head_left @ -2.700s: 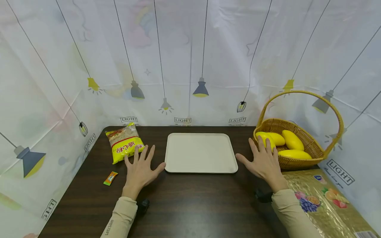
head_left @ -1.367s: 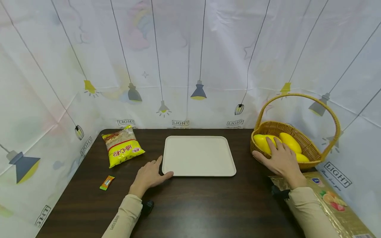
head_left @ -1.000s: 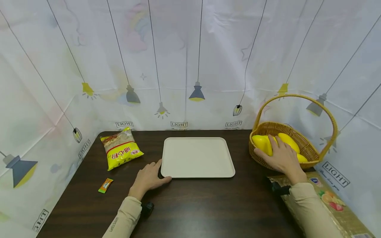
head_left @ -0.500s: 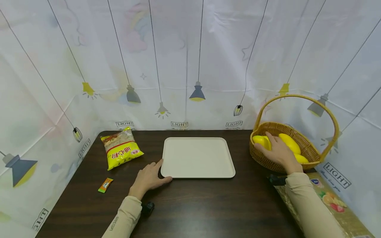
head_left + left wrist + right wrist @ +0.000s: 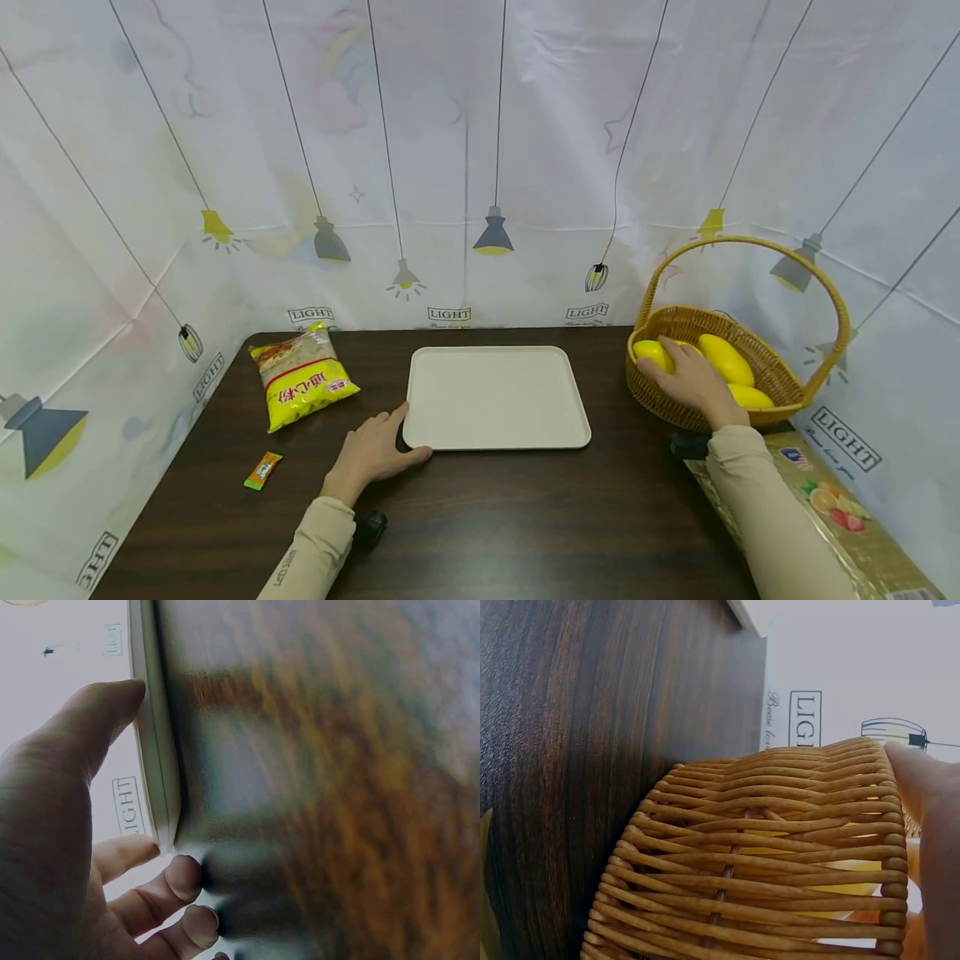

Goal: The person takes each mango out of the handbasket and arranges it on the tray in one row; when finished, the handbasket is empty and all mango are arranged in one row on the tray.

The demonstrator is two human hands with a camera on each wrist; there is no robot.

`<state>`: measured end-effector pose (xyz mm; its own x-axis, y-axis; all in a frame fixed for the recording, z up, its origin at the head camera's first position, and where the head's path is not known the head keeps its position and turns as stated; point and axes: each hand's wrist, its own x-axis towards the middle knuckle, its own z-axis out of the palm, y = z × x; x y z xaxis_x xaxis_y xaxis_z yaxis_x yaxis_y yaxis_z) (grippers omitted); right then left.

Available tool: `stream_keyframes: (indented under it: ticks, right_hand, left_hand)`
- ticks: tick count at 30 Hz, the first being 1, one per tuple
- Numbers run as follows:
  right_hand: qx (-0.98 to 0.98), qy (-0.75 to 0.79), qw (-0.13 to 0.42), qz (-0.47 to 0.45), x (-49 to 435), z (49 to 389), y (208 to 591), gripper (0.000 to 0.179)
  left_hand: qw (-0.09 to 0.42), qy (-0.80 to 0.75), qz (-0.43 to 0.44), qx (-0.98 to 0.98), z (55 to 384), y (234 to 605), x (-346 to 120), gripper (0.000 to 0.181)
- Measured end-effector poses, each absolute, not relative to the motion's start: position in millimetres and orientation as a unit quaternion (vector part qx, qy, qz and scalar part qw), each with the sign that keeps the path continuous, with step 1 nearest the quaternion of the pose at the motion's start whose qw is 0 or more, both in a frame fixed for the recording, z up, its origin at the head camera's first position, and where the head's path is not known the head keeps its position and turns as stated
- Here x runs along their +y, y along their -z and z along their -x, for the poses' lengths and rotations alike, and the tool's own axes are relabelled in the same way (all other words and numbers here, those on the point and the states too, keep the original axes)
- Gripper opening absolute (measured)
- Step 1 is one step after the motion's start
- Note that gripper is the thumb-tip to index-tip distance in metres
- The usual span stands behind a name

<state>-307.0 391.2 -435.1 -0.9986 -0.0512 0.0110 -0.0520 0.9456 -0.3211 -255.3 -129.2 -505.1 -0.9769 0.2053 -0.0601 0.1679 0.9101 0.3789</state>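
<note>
Our left hand [image 5: 372, 447] lies spread against the white tray [image 5: 498, 400], mid-frame; our right hand [image 5: 692, 383] curls over a yellow mango [image 5: 649, 354] in the wicker basket [image 5: 660, 406], at frame right. We likely do best firming that grip, then lifting straight past the rim.

The table [image 5: 517, 525] (dark, wood-grained) carries a tray [image 5: 498, 398], yellow bag [image 5: 306, 382], small packet [image 5: 263, 471], basket [image 5: 660, 403] and gold package [image 5: 862, 521].

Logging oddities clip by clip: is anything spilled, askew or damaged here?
Nothing stands out: the tray lies flat on the table, the basket stands upright with yellow fruit inside, and no spill or damage shows.
</note>
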Motion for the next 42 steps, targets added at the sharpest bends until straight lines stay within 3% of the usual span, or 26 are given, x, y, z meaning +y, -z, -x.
stream_keyframes:
  ticks: [17, 34, 42]
  right_hand:
    - [-0.982, -0.175, 0.049, -0.059, 388, 312, 432, 0.075]
    - [-0.963, -0.192, 0.179, -0.056, 378, 295, 399, 0.064]
    - [-0.960, -0.207, 0.173, -0.078, 347, 286, 383, 0.063]
  left_hand:
    - [0.060, -0.197, -0.083, 0.975, 254, 506, -133, 0.099]
    - [0.064, -0.191, -0.090, 0.975, 258, 505, -131, 0.099]
    - [0.064, -0.194, -0.089, 0.975, 257, 504, -131, 0.098]
